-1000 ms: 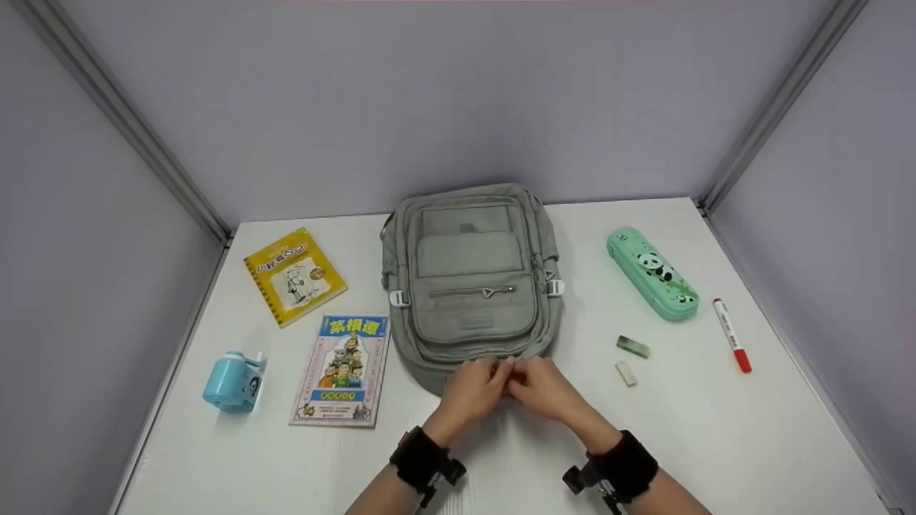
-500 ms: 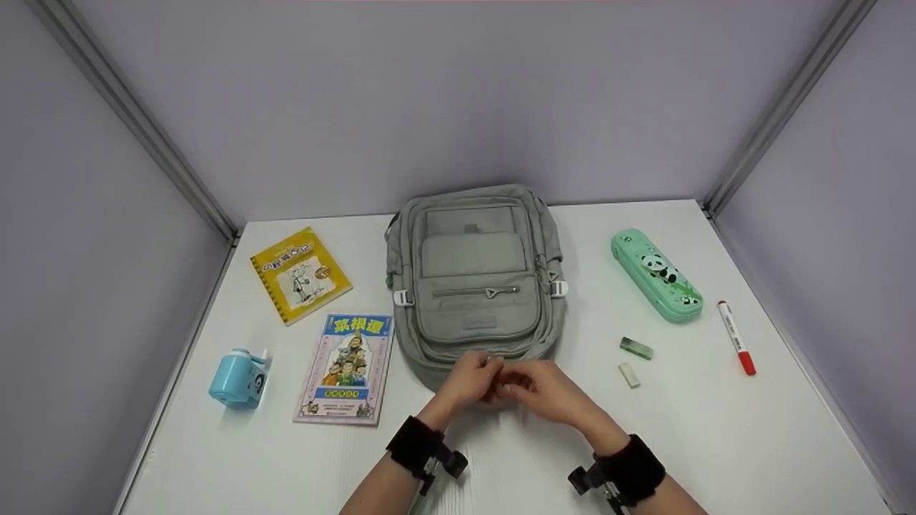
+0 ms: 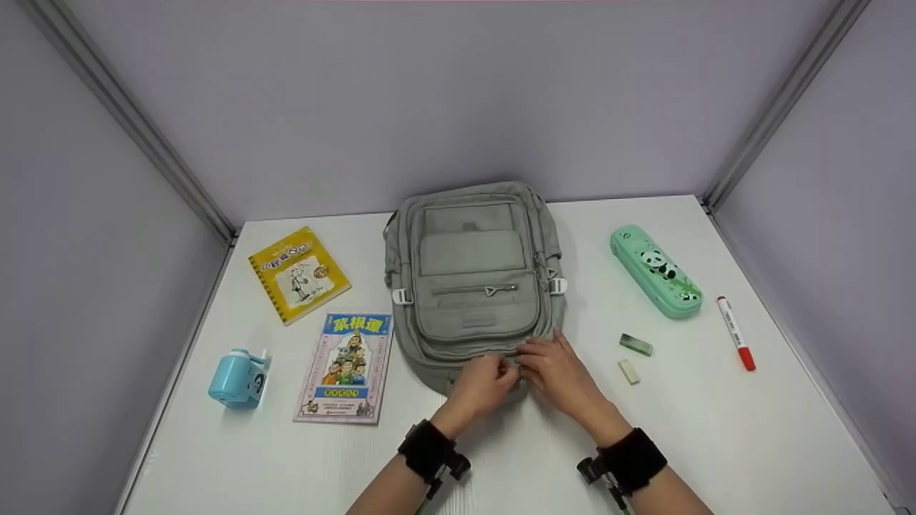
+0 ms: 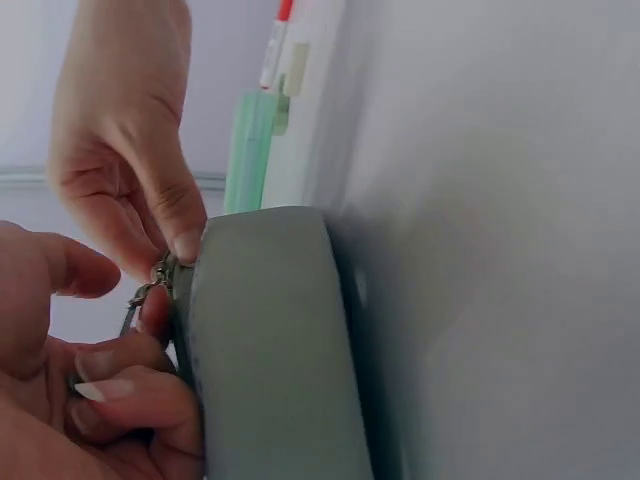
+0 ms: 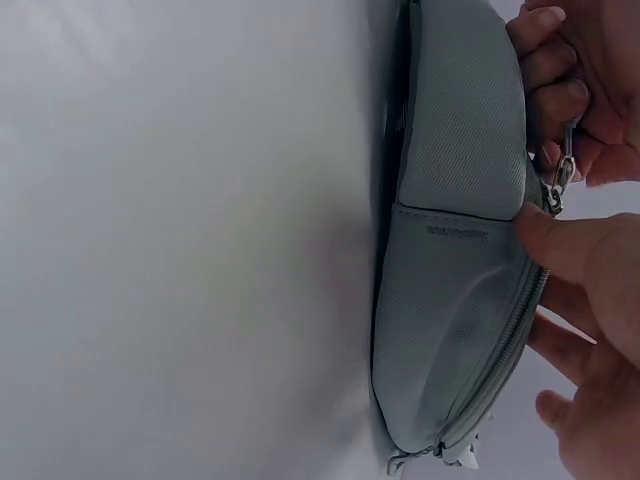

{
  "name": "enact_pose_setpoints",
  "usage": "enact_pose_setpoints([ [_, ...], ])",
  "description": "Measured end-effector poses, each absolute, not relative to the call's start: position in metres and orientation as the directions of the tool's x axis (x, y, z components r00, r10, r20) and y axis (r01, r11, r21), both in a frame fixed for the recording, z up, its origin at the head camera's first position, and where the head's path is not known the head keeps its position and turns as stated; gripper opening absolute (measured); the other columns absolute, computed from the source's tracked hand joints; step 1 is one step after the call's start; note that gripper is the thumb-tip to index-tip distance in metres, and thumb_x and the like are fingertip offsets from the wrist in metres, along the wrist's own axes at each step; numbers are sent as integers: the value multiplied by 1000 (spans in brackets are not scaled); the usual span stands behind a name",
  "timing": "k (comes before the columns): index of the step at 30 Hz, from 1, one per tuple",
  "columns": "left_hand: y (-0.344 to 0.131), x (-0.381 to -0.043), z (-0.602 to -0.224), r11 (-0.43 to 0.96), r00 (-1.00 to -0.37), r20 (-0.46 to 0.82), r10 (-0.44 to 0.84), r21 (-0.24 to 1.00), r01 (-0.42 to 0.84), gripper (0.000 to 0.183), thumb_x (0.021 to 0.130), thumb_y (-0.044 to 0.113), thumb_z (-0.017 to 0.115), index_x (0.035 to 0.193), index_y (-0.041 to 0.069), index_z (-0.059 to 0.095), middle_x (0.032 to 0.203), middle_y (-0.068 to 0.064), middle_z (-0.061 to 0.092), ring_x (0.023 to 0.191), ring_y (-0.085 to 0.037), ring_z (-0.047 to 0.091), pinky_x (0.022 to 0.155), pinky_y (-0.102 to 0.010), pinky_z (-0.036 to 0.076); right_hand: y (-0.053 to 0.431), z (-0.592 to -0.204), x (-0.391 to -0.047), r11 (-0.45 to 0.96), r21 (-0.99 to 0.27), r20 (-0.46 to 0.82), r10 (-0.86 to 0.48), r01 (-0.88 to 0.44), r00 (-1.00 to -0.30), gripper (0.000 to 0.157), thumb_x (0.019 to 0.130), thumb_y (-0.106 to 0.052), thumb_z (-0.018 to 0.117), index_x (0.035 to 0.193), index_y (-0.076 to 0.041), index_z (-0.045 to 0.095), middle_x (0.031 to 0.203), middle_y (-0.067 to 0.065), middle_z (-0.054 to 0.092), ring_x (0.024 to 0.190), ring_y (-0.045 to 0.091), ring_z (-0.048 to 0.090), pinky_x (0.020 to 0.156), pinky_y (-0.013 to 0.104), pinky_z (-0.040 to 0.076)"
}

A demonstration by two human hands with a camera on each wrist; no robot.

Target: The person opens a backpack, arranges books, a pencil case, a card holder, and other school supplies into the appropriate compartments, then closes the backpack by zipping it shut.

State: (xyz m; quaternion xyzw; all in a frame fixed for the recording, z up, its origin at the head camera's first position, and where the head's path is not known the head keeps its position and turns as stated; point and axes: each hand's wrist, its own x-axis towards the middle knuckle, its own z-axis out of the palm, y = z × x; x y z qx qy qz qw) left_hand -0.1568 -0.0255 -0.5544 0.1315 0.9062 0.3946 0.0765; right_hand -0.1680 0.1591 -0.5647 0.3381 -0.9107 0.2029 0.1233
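Note:
A grey backpack (image 3: 472, 254) lies on the white table with its front pocket facing up. At its near edge, my left hand (image 3: 478, 388) has curled fingers and holds a metal zipper pull (image 5: 567, 168), seen best in the right wrist view. Just right of the zipper slider, my right hand (image 3: 564, 378) pinches the backpack's edge, thumb on the near side and fingers on top. A line of zipper teeth (image 5: 510, 330) runs along the edge beside the right hand. From the head view the hands hide the zipper pull.
Left of the backpack are a yellow book (image 3: 300, 275), a pink-and-blue book (image 3: 345, 368) and a blue pencil sharpener (image 3: 236, 379). On the right lie a green panda pencil case (image 3: 655, 272), a red-capped marker (image 3: 736, 332), a green block (image 3: 636, 345) and a small cream block (image 3: 628, 372).
My right hand has moved right along the backpack's near edge and now pinches it. My left hand has shifted slightly right. The backpack and surrounding objects stay in place.

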Motion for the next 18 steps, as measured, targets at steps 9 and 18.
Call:
enact_pose_setpoints([
  [9,-25,-152,-560,704,-928,110,357,621,345,18,99,27,62,85,16,65,67,11,56,55,-4,50,51,-24,41,169,-561,-177,566,-479,242,-649,-671,-721,23,90,-13,70,111,-6,74,116,8,69,123,35,54,106,65,24],
  [18,-26,-151,-563,727,-919,163,358,570,384,17,97,24,63,83,16,67,67,12,56,58,-4,53,53,-25,44,177,-557,-186,480,-640,218,-635,-600,-741,14,88,-2,69,100,-1,76,105,10,72,113,35,62,106,60,30],
])
